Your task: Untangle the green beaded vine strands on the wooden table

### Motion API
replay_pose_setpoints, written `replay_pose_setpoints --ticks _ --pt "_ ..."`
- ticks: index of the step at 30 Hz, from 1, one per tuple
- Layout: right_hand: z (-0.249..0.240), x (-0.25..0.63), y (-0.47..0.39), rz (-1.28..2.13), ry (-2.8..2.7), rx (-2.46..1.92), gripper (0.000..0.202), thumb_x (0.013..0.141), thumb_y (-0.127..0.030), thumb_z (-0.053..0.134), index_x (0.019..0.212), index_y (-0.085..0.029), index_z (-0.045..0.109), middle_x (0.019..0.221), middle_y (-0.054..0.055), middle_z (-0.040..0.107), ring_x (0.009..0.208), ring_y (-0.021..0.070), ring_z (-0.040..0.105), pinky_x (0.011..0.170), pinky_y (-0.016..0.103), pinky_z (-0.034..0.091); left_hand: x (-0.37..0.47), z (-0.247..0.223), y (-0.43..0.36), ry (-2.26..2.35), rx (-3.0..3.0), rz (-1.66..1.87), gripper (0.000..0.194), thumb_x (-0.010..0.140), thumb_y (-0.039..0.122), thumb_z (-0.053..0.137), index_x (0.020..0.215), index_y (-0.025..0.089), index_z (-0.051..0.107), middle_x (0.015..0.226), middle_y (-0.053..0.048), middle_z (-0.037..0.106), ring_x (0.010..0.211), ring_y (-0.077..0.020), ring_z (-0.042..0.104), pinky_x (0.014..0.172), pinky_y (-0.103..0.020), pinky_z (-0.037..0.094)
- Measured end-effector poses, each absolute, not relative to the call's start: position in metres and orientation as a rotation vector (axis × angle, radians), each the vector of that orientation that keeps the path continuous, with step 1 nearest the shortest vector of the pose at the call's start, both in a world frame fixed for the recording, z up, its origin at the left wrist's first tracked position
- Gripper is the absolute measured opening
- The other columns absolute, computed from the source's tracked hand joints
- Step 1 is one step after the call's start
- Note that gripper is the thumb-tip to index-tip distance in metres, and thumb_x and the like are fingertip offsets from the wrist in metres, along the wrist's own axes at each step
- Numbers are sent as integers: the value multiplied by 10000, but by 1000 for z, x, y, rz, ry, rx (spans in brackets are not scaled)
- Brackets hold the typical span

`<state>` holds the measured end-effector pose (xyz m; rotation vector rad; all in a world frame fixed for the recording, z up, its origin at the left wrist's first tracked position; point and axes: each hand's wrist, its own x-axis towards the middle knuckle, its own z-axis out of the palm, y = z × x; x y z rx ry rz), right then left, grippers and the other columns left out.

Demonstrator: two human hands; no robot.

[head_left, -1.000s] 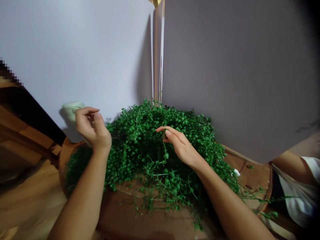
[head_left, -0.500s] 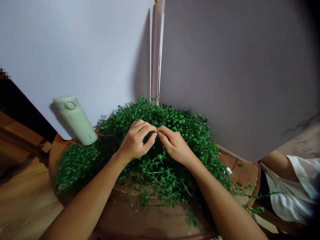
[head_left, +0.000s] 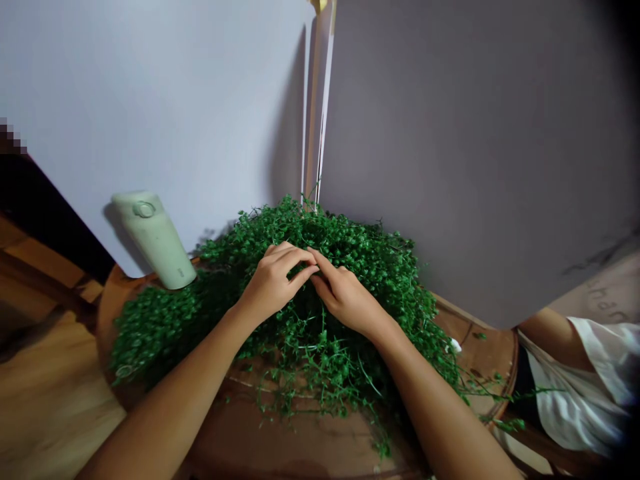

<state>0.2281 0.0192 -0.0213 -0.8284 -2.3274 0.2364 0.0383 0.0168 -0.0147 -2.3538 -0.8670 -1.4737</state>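
A thick heap of green leafy sprigs (head_left: 330, 363) with thin trailing stems covers much of a round wooden table. Above its middle, my left hand (head_left: 273, 277) and my right hand (head_left: 347, 297) meet at the fingertips. The left thumb and index finger are pinched together. My right index finger is laid straight across the left fingertips, its thumb just below. Whatever lies between the fingertips is too small or hidden to make out. Greenery surrounds both hands and shows beneath them.
A pale green flask (head_left: 157, 240) stands on the table at the left. Upright boards, a light one (head_left: 175, 100) and a grey one (head_left: 450, 147), rise behind the plants. Bare brown wood of the table (head_left: 295, 440) shows in front. Another person's white sleeve (head_left: 600, 357) is at the right.
My right index finger has straightened and now reaches over the left fingertips; before, it was curled against them. My left hand keeps its pinch. The view has shifted slightly.
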Motion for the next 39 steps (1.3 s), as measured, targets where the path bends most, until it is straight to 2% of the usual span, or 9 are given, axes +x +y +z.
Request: replay_pose_setpoints --ticks 3,6,10,16,19,23,28,33,39 --pt "-22 228 20 233 -2315 -839 487 1074 -232 402 1550 -147 348 960 68 726 732 197 618 749 310 413 38 -14 16 -841 -2375 -1479 51 956 172 676 942 193 632 884 -12 723 855 -175 644 821 -315 480" --pt "-21 228 19 204 -2327 -828 287 1094 -252 382 1313 -177 552 977 64 714 799 202 626 772 318 396 37 -13 15 -841 -2396 -1467 47 965 155 657 981 191 632 913 -17 725 875 -171 645 820 -311 478" --pt "-22 228 20 145 -2328 -839 242 1105 -264 379 1073 -165 598 897 63 686 785 204 609 750 319 369 34 -12 15 -808 -2422 -1441 51 976 156 645 997 196 622 918 -13 726 882 -170 636 834 -318 466" --pt "-23 229 22 206 -2261 -756 208 1089 -210 388 1183 -179 570 1107 96 704 960 226 649 794 312 400 32 -13 18 -813 -2511 -1381 135 968 129 648 1065 210 601 969 -15 717 939 -177 629 870 -319 463" --pt "-24 229 23 177 -2285 -808 203 1098 -244 384 1111 -180 576 931 55 684 796 194 613 735 304 368 33 -13 17 -852 -2512 -1368 134 973 107 625 1051 209 588 952 -13 703 920 -179 624 866 -321 460" --pt "-24 228 21 114 -2321 -857 258 1112 -292 354 1002 -176 557 727 -5 565 606 153 468 695 302 325 33 -12 15 -947 -2527 -1402 111 972 108 615 1006 209 583 901 0 661 838 -163 608 830 -300 471" --pt "-21 231 21 148 -2292 -786 260 1116 -294 342 979 -193 539 802 14 601 676 157 497 715 287 333 31 -11 15 -995 -2602 -1473 180 950 122 650 1077 232 585 918 16 651 844 -152 618 838 -283 486" --pt "-18 235 21 256 -2261 -765 246 1096 -295 396 908 -204 524 742 -4 545 660 156 491 667 264 334 32 -13 15 -981 -2633 -1529 195 941 134 661 1083 237 576 944 5 655 867 -156 630 842 -287 508" --pt "-16 235 19 314 -2276 -688 174 1085 -259 412 1115 -200 573 857 19 621 707 150 548 687 243 368 30 -13 14 -975 -2628 -1522 250 953 146 638 1171 252 581 944 -2 667 855 -158 620 837 -306 513"
